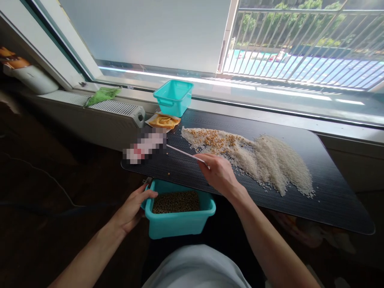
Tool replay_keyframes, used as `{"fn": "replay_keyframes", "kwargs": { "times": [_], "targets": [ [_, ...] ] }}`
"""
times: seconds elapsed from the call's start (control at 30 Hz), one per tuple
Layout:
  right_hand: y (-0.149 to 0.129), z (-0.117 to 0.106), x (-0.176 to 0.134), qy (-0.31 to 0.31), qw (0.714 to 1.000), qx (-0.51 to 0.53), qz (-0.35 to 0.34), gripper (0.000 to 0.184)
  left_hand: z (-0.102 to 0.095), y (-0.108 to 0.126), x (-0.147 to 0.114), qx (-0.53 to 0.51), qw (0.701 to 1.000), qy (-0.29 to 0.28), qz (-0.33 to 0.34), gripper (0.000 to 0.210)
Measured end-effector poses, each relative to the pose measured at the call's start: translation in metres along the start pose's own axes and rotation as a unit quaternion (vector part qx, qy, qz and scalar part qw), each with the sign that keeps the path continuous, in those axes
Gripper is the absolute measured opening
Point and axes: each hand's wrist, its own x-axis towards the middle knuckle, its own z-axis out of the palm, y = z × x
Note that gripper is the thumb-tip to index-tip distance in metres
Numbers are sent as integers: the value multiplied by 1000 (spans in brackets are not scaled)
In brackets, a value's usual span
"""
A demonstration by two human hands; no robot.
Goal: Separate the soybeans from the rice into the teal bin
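Note:
My left hand (pixel 133 208) grips the left end of a teal plastic bin (pixel 180 225), its thumb over the rim. The bin is below the table's front edge, and a layer of small brownish-green beans (pixel 175 201) covers its bottom. My right hand (pixel 219 175) is closed around a thin white stick (pixel 183 152) that points left above the black tabletop (pixel 336 200). Right of and beyond this hand lies a spread pile of white rice (pixel 282 164), with orange-yellow kernels (pixel 214 138) scattered over its left part.
A second teal bin (pixel 177 104) stands at the back by the window, behind a yellow cloth-like item (pixel 163 121). A pixelated object (pixel 144 148) lies at the table's left end. Left of it runs a radiator (pixel 117 108) with a green cloth (pixel 103 96) on top.

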Motion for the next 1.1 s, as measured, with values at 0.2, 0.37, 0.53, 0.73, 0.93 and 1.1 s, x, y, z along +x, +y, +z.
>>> {"fn": "replay_keyframes", "kwargs": {
  "times": [0.2, 0.37, 0.53, 0.73, 0.93, 1.1],
  "targets": [
    [7, 1, 20, -99, 992, 35, -72, 31, -17, 7, 6, -5, 1000, 16, 16, 43],
    [13, -35, -8, -146, 978, 77, -130, 31, -28, 14, 5, 33, 999, 26, 18, 43],
    [30, -64, -66, -41, 997, 54, -26, 26, -14, 8, -5, 57, 998, -7, 11, 44],
    [27, -51, -117, 3, 998, 57, 38, 26, 18, -5, -10, 24, 998, -53, -14, 36],
    [29, -52, -132, 52, 992, 75, 87, 24, 34, -12, -16, 26, 998, -55, -19, 39],
    [51, -54, -132, 135, 981, 64, 121, 22, 44, -17, -21, 22, 997, -62, -29, 44]
  ]
}}
